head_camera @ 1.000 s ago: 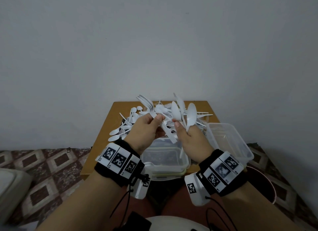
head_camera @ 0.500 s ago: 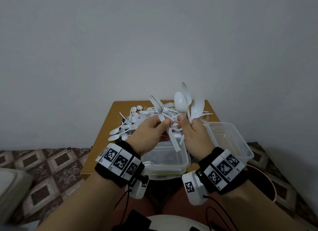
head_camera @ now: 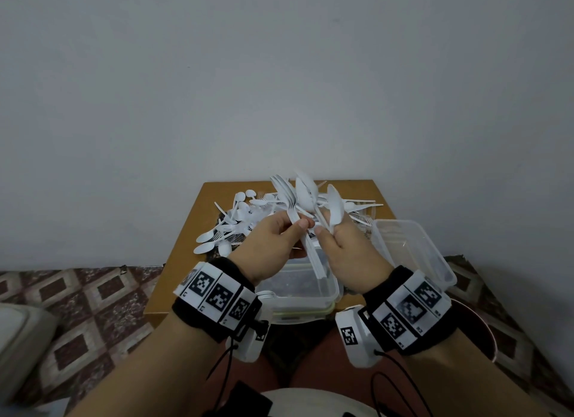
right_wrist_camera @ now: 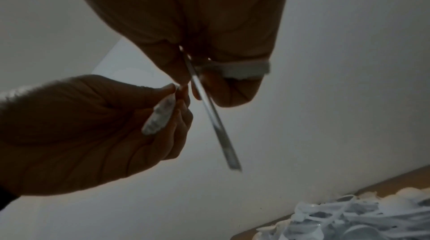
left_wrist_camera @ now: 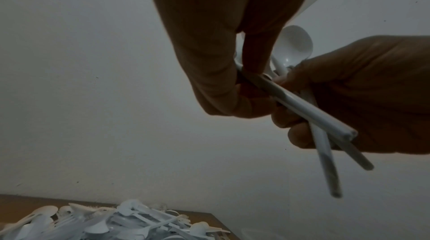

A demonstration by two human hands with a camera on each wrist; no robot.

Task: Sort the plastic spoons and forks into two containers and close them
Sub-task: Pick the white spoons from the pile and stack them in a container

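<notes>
Both hands are raised together over the near edge of the small wooden desk (head_camera: pixel 183 261), each closed on a bunch of white plastic cutlery. The left hand (head_camera: pixel 273 245) pinches a bundle of forks (head_camera: pixel 284 193) between thumb and curled fingers, tines fanned up and away toward the wall, handles running down and toward the person. The right hand (head_camera: pixel 348 245) grips a few spoons (head_camera: pixel 306 193), bowls up, stems slanting down through the fist. The two thumbs sit almost tip to tip, and the handles cross in the narrow space between the hands; from the left wrist view the stems (left_wrist_camera: pixel 323 152) stick out below the right hand's curled fingers.

The relation that matters is straight down. A clear plastic container (head_camera: pixel 298 289) sits on the desk directly beneath the crossing handles, and a second clear container (head_camera: pixel 413 248) stands just to its right, under and beyond the right wrist. So the spoons are nearer the right-hand tub and the forks hang over the middle one. I judge the next move to be a parting of the hands, each bunch lowered handle-first into its own tub.

The unsorted heap of spoons and forks (head_camera: pixel 239 220) lies on the far half of the desk, behind the left hand, so sorting looks far from finished.
</notes>
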